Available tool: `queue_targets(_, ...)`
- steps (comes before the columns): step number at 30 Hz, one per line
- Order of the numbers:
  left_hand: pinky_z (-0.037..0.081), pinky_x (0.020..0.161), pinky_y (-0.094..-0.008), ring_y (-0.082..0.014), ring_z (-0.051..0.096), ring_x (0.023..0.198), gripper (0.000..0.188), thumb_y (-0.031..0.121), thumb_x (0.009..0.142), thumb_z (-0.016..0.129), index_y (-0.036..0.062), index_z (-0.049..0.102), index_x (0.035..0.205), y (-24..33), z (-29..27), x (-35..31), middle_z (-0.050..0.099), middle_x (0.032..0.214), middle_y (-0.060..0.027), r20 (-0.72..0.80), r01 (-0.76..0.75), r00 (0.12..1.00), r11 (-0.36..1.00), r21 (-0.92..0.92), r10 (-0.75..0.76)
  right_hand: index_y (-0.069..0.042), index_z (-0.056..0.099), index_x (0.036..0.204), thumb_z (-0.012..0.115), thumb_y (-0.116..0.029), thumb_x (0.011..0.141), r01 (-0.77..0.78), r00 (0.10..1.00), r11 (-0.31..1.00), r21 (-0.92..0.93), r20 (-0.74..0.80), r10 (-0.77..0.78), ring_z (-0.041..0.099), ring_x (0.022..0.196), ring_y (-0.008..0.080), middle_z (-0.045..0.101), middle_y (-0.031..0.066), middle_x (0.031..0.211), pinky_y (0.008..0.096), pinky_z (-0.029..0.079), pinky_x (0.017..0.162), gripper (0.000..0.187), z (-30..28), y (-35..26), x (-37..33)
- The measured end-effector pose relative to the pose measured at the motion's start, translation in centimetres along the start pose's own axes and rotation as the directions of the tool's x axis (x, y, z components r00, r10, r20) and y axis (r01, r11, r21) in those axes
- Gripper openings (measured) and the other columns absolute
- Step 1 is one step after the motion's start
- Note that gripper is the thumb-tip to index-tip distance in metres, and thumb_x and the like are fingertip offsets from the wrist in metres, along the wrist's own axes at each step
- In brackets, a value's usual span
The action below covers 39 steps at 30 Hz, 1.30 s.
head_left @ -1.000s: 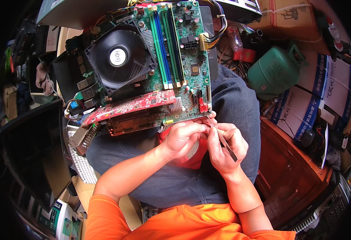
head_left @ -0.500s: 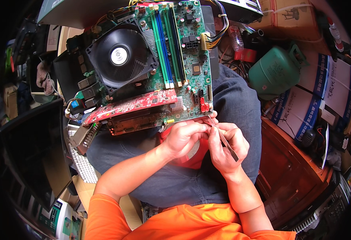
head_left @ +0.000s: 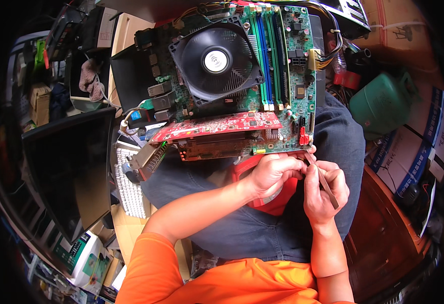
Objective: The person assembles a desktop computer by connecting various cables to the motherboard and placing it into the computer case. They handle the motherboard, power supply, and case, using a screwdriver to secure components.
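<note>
orange shirt (head_left: 247, 278) | short sleeves (head_left: 148, 261) | blue denim trousers (head_left: 242, 238) | hands (head_left: 272, 175) bare

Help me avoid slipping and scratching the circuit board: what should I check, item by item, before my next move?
1. Slim metal tool gripped in the right hand: ok.
2. Left hand close by, near the board's lower edge: ok.
3. Tool tip clear of the circuit board: cannot tell; the contact is too small to make out.
4. Pale plug at the board's right edge pulled out: not ok; it appears seated, with cables attached.
5. Red card removed: not ok; it spans the board's lower part.
6. Fan stopped: cannot tell.
</note>
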<state>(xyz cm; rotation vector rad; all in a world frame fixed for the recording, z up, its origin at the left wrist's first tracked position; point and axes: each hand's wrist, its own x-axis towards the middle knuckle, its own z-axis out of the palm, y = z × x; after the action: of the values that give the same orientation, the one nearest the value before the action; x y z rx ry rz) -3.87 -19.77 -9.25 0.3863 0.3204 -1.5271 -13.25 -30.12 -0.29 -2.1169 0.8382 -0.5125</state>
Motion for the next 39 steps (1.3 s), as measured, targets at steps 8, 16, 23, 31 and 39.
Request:
queue_targets(8, 0.050, 0.112, -0.0440, -0.0257, 0.065, 0.123, 0.042, 0.001, 0.100, 0.057, -0.0037, 0.058, 0.142, -0.04, -0.06, -0.01, 0.068, 0.129, -0.0133, 0.019, -0.016, 1.000, 0.999, -0.036, 0.017, 0.003, 0.058, 0.084, 0.077, 0.007, 0.091, -0.007, 1.000, 0.999, 0.043, -0.010, 0.007, 0.074, 0.072, 0.0244, 0.072, 0.0200, 0.084, 0.0313, 0.059, 0.066, 0.020, 0.12, 0.21, -0.11)
queue_targets(16, 0.046, 0.116, -0.0440, -0.0267, 0.062, 0.128, 0.043, -0.002, 0.098, 0.059, -0.0040, 0.060, 0.141, 0.16, 0.23, 0.00, 0.067, 0.134, -0.0142, -0.059, -0.004, 0.998, 1.000, -0.007, 0.003, 0.000, 0.055, 0.082, 0.079, 0.007, 0.089, 0.054, 0.998, 0.998, 0.032, -0.031, -0.053, 0.072, 0.067, 0.0247, 0.071, 0.0181, 0.080, 0.0305, 0.057, 0.062, 0.025, 0.26, 0.47, 0.14)
queue_targets(23, 0.046, 0.116, -0.0435, -0.0257, 0.063, 0.128, 0.045, -0.004, 0.097, 0.060, -0.0038, 0.060, 0.142, 0.37, 0.17, -0.06, 0.068, 0.135, -0.0127, -0.072, 0.015, 0.997, 1.000, -0.019, -0.016, 0.000, 0.054, 0.082, 0.075, 0.007, 0.093, 0.030, 0.999, 0.999, 0.037, -0.014, -0.029, 0.071, 0.070, 0.0171, 0.074, 0.0183, 0.085, 0.0276, 0.055, 0.063, 0.025, -0.17, 0.18, -0.02)
queue_targets(31, 0.046, 0.118, -0.0439, -0.0263, 0.062, 0.130, 0.045, -0.004, 0.097, 0.061, -0.0041, 0.059, 0.142, 0.32, 0.15, -0.03, 0.068, 0.136, -0.0129, -0.081, 0.003, 0.997, 1.000, 0.006, -0.003, -0.001, 0.053, 0.082, 0.079, 0.008, 0.087, 0.042, 0.999, 0.999, 0.006, -0.029, -0.042, 0.071, 0.063, 0.0245, 0.071, 0.0175, 0.079, 0.0311, 0.055, 0.057, 0.028, -0.07, 0.36, 0.08)
queue_targets(39, 0.046, 0.118, -0.0444, -0.0270, 0.062, 0.130, 0.047, -0.004, 0.095, 0.061, -0.0048, 0.059, 0.142, 0.37, 0.23, -0.08, 0.068, 0.136, -0.0142, -0.011, -0.021, 1.000, 0.998, -0.064, 0.021, -0.001, 0.053, 0.083, 0.079, 0.008, 0.087, 0.063, 0.998, 0.998, 0.000, -0.026, -0.063, 0.071, 0.063, 0.0256, 0.071, 0.0175, 0.079, 0.0318, 0.055, 0.056, 0.028, -0.05, 0.44, 0.23)
